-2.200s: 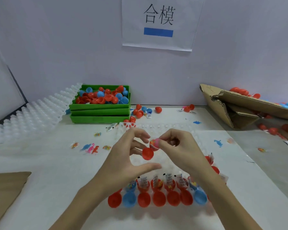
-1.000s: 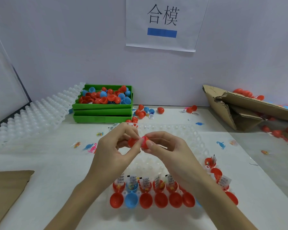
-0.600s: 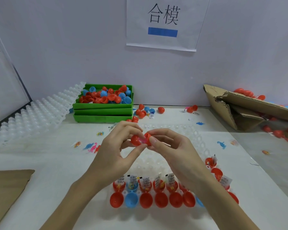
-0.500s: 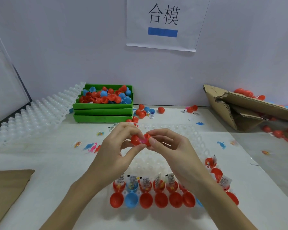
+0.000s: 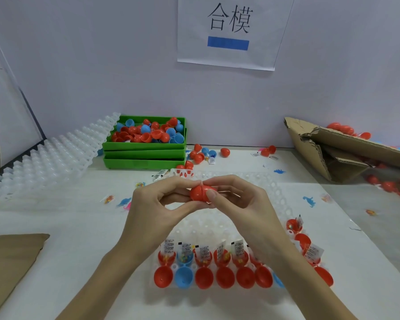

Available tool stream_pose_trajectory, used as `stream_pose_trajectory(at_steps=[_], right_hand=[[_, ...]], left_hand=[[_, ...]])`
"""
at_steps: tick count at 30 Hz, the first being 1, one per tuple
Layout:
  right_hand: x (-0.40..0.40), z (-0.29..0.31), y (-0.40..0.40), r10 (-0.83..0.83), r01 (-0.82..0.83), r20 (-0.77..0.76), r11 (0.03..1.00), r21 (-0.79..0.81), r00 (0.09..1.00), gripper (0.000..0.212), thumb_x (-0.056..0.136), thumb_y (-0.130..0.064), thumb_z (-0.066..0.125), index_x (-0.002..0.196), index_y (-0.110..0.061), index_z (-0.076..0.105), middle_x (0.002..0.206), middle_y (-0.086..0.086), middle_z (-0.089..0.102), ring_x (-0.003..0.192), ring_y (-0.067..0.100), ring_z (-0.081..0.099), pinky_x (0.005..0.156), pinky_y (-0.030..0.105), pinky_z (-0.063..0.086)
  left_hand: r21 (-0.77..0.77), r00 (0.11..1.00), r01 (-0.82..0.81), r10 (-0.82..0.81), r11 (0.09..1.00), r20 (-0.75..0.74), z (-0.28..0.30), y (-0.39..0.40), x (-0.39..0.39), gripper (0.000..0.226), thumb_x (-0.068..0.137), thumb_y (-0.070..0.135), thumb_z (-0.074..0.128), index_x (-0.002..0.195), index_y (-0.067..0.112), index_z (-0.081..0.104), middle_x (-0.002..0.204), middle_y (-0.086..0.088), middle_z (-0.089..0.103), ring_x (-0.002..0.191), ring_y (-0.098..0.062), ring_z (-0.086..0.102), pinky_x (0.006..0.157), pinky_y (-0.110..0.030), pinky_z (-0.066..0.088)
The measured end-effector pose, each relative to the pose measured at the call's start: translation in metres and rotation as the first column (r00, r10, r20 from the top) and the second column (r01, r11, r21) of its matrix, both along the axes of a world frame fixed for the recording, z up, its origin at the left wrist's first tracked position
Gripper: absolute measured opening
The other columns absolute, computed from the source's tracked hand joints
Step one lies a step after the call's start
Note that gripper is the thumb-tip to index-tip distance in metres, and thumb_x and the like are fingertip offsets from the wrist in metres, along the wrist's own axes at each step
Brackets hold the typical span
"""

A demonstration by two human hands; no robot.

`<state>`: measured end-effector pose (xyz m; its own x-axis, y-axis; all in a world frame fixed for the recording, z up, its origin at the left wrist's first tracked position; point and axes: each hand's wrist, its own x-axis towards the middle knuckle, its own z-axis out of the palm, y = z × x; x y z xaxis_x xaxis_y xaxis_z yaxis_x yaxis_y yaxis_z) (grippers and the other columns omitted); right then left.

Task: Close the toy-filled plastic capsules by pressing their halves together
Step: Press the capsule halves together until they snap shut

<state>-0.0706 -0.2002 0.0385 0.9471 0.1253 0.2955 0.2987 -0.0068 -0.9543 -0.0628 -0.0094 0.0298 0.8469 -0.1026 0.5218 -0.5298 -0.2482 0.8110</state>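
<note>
A red plastic capsule (image 5: 200,192) is held above the table, its two halves together with a seam showing between them. My left hand (image 5: 158,206) pinches its left half between thumb and fingers. My right hand (image 5: 234,199) pinches the right half, thumb in front. Below my hands lies a clear white holder tray (image 5: 208,227). Its near rows hold several open capsules (image 5: 222,269), red and one blue, with toys and paper slips standing in the cups. A few more open capsules (image 5: 303,241) sit at the tray's right end.
Stacked green bins (image 5: 146,153) of loose red and blue halves stand at the back. A white empty holder tray (image 5: 44,162) leans at the left. Torn cardboard (image 5: 337,148) with capsules lies at the right. Small toys (image 5: 310,200) are scattered about, and brown cardboard (image 5: 9,257) lies at the near left.
The two halves, apart with the toy showing earlier, have been brought together between my fingers into one closed-looking red capsule. Both hands stay in the same place above the tray.
</note>
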Motion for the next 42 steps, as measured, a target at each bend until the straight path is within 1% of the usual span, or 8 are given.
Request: stream_pose_trajectory(at_steps=[9,16,22,28,30,34,37,42], right_hand=[[0.001,-0.002,0.003,-0.037,0.036,0.042,0.999,0.005,0.998,0.019,0.089,-0.029,0.074,0.107,-0.024,0.077,0.094,-0.012,0.078,0.091,0.007,0.075,0.078,0.012,0.055],[-0.001,-0.003,0.003,-0.064,0.058,0.132,0.997,0.043,0.989,0.014,0.09,-0.015,0.077,0.104,-0.014,0.078,0.094,-0.004,0.079,0.092,0.013,0.076,0.079,0.017,0.057],[-0.002,-0.009,0.009,-0.072,0.074,0.165,0.997,-0.006,0.984,0.011,0.097,-0.015,0.072,0.108,-0.017,0.073,0.097,-0.003,0.078,0.096,0.018,0.075,0.081,0.024,0.059],[-0.009,-0.022,0.024,-0.191,0.221,0.208,0.966,-0.133,0.959,0.036,0.086,-0.032,0.084,0.117,-0.024,0.069,0.1,-0.016,0.076,0.096,0.006,0.075,0.084,0.018,0.058],[-0.009,-0.023,0.025,-0.218,0.246,0.199,0.961,-0.127,0.955,0.027,0.087,-0.032,0.083,0.111,-0.027,0.072,0.095,-0.019,0.076,0.092,0.004,0.075,0.082,0.016,0.058],[-0.009,-0.022,0.023,-0.195,0.236,0.214,0.954,-0.186,0.957,0.007,0.096,-0.025,0.074,0.103,-0.027,0.074,0.091,-0.016,0.076,0.092,0.006,0.074,0.081,0.019,0.058],[-0.01,-0.021,0.023,-0.156,0.23,0.261,0.932,-0.282,0.953,0.006,0.1,-0.021,0.067,0.099,-0.024,0.072,0.086,-0.015,0.074,0.089,0.008,0.073,0.08,0.022,0.058],[-0.011,-0.019,0.022,-0.132,0.241,0.327,0.917,-0.318,0.936,0.01,0.101,-0.016,0.064,0.095,-0.024,0.067,0.084,-0.011,0.072,0.086,0.015,0.072,0.076,0.028,0.058]], left_hand=[[-0.089,0.998,0.036,-0.041,0.995,-0.049,-0.002,-0.002,0.003,0.04,0.075,0.014,0.089,0.114,0.017,0.079,0.1,0.007,0.081,0.093,-0.018,0.079,0.089,-0.034,0.063],[-0.14,0.998,0.067,-0.069,0.988,-0.008,-0.002,-0.002,0.005,0.042,0.072,0.013,0.089,0.113,0.014,0.079,0.105,0.002,0.08,0.094,-0.022,0.079,0.087,-0.034,0.064],[-0.056,0.992,-0.028,0.034,0.998,0.121,-0.005,-0.008,0.0,0.036,0.075,0.021,0.087,0.11,0.013,0.079,0.101,0.008,0.077,0.093,-0.016,0.078,0.083,-0.025,0.062],[0.186,0.915,-0.207,0.123,0.961,0.385,-0.008,-0.012,-0.004,0.031,0.085,0.025,0.076,0.112,0.01,0.077,0.102,0.003,0.073,0.096,-0.009,0.07,0.087,-0.02,0.058],[0.228,0.893,-0.243,0.125,0.943,0.433,-0.01,-0.013,-0.004,0.029,0.085,0.019,0.079,0.112,0.007,0.077,0.101,0.001,0.072,0.094,-0.009,0.068,0.087,-0.019,0.058],[0.288,0.873,-0.284,0.122,0.915,0.472,-0.017,-0.012,-0.003,0.033,0.081,0.007,0.086,0.112,0.002,0.077,0.099,-0.004,0.072,0.089,-0.015,0.072,0.082,-0.03,0.061],[0.302,0.852,-0.306,0.118,0.903,0.51,-0.018,-0.012,-0.004,0.032,0.082,0.01,0.085,0.111,0.002,0.077,0.097,-0.005,0.072,0.085,-0.016,0.072,0.08,-0.029,0.06],[0.338,0.817,-0.355,0.114,0.872,0.565,-0.018,-0.012,-0.006,0.029,0.087,0.015,0.08,0.113,0.003,0.075,0.1,-0.005,0.07,0.088,-0.016,0.069,0.081,-0.026,0.058]])
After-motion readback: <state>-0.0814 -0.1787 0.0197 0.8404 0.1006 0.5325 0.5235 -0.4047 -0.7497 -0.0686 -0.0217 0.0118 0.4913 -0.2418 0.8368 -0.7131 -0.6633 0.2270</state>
